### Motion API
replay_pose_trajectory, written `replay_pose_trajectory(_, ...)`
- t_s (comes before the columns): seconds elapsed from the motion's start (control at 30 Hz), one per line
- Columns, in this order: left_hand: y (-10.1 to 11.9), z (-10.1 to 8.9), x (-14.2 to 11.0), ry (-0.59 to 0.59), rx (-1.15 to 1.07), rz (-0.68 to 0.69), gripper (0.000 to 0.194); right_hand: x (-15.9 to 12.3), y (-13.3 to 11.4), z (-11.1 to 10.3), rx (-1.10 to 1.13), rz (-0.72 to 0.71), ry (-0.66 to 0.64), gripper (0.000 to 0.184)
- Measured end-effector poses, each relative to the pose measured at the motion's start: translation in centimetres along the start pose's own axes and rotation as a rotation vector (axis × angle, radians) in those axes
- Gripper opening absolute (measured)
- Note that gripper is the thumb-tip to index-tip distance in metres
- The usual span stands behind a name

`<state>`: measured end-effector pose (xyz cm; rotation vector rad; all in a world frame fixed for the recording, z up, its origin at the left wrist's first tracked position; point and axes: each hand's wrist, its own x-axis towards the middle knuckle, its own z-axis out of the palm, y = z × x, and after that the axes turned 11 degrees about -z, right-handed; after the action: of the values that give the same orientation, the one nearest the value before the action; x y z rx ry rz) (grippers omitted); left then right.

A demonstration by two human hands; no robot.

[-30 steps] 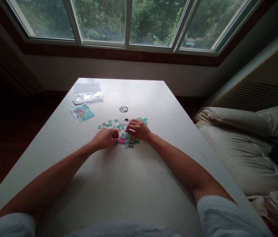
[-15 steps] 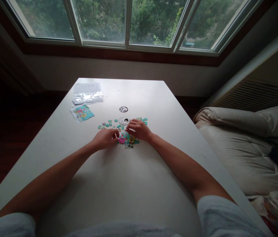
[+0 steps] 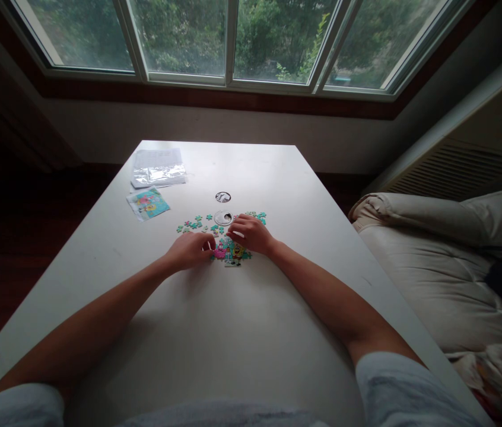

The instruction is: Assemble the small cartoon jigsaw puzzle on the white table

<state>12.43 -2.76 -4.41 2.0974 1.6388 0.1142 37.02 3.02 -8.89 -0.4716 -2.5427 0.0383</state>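
A small patch of joined jigsaw pieces [image 3: 232, 254], pink and yellow, lies on the white table [image 3: 215, 332]. My left hand [image 3: 190, 249] rests at its left edge with fingers curled, pinching a small pale piece. My right hand [image 3: 252, 233] lies over the patch's upper right, fingers bent and pressed down on the pieces. Several loose teal pieces [image 3: 195, 225] are scattered just beyond both hands.
A round clear lid [image 3: 223, 217] and a second small round one [image 3: 223, 197] lie beyond the pieces. A printed picture card [image 3: 148, 203] and a clear plastic bag [image 3: 158, 168] sit at the far left. A cushioned seat [image 3: 447, 279] stands to the right, windows ahead.
The left hand's fingers shifted slightly at the puzzle's edge, and a pale piece now shows at its fingertips. The right hand stays in place.
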Motion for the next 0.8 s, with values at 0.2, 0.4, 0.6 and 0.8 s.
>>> replay_pose_trajectory(0.2, -0.05, -0.05, 0.09, 0.004, 0.034, -0.012, 0.016, -0.12, 0.06, 0.10, -0.003, 0.003, 0.000, 0.028)
replay_pose_trajectory(0.4, -0.09, -0.05, 0.09, 0.002, 0.027, -0.020, 0.017, -0.13, 0.14, 0.18, -0.021, -0.005, 0.000, 0.028)
replay_pose_trajectory(0.6, -0.14, 0.15, 0.08, 0.005, 0.038, -0.016, 0.015, -0.13, 0.15, 0.18, -0.017, -0.005, 0.007, 0.027)
replay_pose_trajectory(0.8, -0.12, 0.22, 0.05, -0.003, 0.048, 0.001, 0.017, -0.23, 0.26, 0.33, 0.002, -0.001, 0.027, 0.027)
